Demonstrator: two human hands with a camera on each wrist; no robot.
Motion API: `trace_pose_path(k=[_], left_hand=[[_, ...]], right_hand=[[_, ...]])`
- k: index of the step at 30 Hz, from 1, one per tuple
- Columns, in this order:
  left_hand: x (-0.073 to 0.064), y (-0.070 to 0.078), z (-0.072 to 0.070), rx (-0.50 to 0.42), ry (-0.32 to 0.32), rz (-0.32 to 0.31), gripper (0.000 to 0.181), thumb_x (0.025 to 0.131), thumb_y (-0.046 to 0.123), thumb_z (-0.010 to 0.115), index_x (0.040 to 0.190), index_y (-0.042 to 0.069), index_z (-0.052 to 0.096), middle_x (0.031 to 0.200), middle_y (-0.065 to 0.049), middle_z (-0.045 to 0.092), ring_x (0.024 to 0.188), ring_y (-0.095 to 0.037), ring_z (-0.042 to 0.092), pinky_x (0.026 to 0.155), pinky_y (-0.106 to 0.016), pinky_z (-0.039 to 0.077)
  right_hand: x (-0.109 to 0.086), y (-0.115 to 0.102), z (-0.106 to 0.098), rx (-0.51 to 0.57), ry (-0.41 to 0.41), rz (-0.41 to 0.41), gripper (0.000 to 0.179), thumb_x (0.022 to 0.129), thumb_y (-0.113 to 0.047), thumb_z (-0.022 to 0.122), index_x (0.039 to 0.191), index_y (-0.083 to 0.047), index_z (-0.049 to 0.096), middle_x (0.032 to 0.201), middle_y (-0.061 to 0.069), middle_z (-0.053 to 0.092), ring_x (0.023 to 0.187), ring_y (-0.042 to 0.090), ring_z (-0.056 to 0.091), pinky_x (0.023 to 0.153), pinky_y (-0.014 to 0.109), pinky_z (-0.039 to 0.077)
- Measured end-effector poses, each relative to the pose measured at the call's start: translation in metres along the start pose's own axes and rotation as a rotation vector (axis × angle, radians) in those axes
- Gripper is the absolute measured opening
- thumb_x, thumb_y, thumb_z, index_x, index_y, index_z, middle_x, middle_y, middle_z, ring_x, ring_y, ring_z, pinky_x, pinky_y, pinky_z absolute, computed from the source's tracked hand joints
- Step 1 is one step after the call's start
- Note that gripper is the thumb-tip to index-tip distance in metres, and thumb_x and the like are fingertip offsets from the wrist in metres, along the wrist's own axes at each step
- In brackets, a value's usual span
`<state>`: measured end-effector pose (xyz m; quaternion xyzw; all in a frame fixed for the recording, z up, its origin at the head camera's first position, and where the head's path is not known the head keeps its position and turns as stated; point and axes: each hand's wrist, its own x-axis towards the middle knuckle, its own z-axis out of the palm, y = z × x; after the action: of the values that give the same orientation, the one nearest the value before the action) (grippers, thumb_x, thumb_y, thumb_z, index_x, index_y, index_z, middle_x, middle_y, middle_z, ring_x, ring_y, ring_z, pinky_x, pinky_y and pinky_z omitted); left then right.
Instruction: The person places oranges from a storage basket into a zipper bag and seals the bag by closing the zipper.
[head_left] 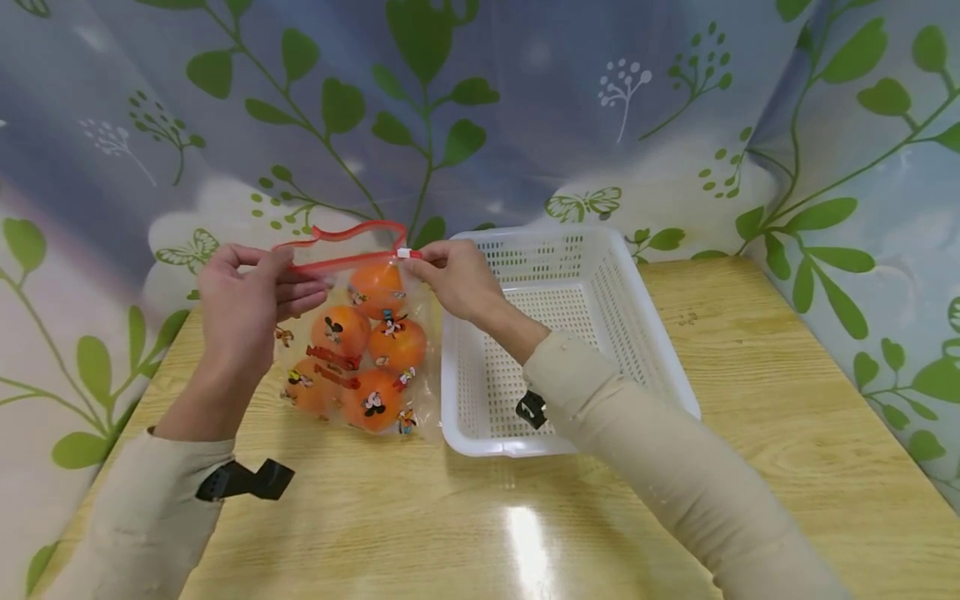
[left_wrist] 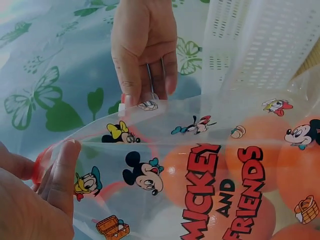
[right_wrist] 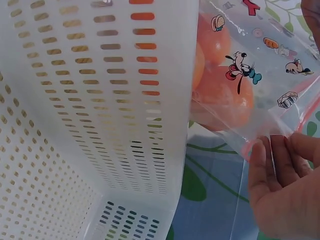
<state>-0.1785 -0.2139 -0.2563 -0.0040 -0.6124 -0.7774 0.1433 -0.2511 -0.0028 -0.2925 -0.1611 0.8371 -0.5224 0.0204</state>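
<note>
A clear zip bag [head_left: 333, 360] with a red zip edge and cartoon prints lies on the left part of the table. Several oranges [head_left: 372, 402] fill its lower part. My left hand [head_left: 243, 304] pinches the left end of the red edge, its other fingers extended along the bag. At the opposite corner, beside the white slider [head_left: 405, 253], my right hand [head_left: 468, 282] pinches the bag between thumb and fingers. The red edge bows apart between the hands, so the mouth stands open. In the left wrist view the printed film [left_wrist: 145, 172] stretches between both hands.
A white perforated plastic basket [head_left: 675, 375] stands right of the bag, under my right forearm, with no contents showing. The wooden table [head_left: 360, 517] meets a leaf-patterned cloth [head_left: 525, 108] at the back. Black straps [head_left: 247, 481] sit on both sleeves.
</note>
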Motion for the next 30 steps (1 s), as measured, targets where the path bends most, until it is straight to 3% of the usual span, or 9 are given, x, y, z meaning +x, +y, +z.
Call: trace_pose_path(k=[4, 14, 21, 25, 30], left_hand=[[-0.005, 0.001, -0.001, 0.027, -0.02, 0.016, 0.029, 0.092, 0.014, 0.064, 0.098, -0.001, 0.04, 0.077, -0.018, 0.07, 0.066, -0.027, 0.07, 0.063, -0.036, 0.055], [-0.013, 0.001, -0.005, 0.114, -0.035, 0.083, 0.031, 0.09, 0.017, 0.067, 0.097, 0.001, 0.041, 0.075, -0.016, 0.07, 0.062, -0.026, 0.07, 0.058, -0.035, 0.055], [-0.016, 0.0, -0.004, 0.125, -0.028, 0.116, 0.028, 0.09, 0.015, 0.067, 0.097, 0.002, 0.043, 0.074, -0.014, 0.07, 0.062, -0.025, 0.07, 0.057, -0.034, 0.055], [-0.018, 0.001, -0.003, 0.101, -0.027, 0.131, 0.028, 0.09, 0.013, 0.066, 0.099, 0.002, 0.042, 0.075, -0.015, 0.07, 0.062, -0.025, 0.07, 0.057, -0.035, 0.055], [-0.019, 0.0, -0.003, 0.115, -0.058, 0.184, 0.026, 0.091, 0.013, 0.064, 0.103, 0.003, 0.042, 0.076, -0.016, 0.07, 0.063, -0.026, 0.07, 0.058, -0.036, 0.055]], right_hand=[[0.0, -0.002, 0.001, 0.061, 0.011, -0.015, 0.02, 0.094, -0.027, 0.061, 0.095, -0.01, 0.073, 0.095, 0.006, 0.069, 0.085, 0.019, 0.059, 0.069, 0.027, 0.045], [0.001, -0.005, 0.002, 0.253, 0.021, -0.091, 0.019, 0.093, -0.021, 0.063, 0.098, -0.004, 0.071, 0.091, 0.008, 0.067, 0.076, 0.022, 0.055, 0.067, 0.028, 0.046], [0.004, -0.013, 0.0, 0.381, 0.011, -0.093, 0.019, 0.093, -0.018, 0.062, 0.099, -0.001, 0.069, 0.087, 0.006, 0.068, 0.07, 0.019, 0.058, 0.075, 0.041, 0.052], [0.005, -0.018, -0.001, 0.358, 0.012, -0.115, 0.021, 0.094, -0.019, 0.062, 0.103, -0.002, 0.07, 0.091, 0.006, 0.069, 0.077, 0.016, 0.061, 0.071, 0.034, 0.053], [0.006, -0.02, -0.001, 0.406, -0.008, -0.1, 0.023, 0.093, -0.018, 0.062, 0.107, 0.0, 0.069, 0.095, 0.007, 0.069, 0.083, 0.014, 0.063, 0.072, 0.028, 0.054]])
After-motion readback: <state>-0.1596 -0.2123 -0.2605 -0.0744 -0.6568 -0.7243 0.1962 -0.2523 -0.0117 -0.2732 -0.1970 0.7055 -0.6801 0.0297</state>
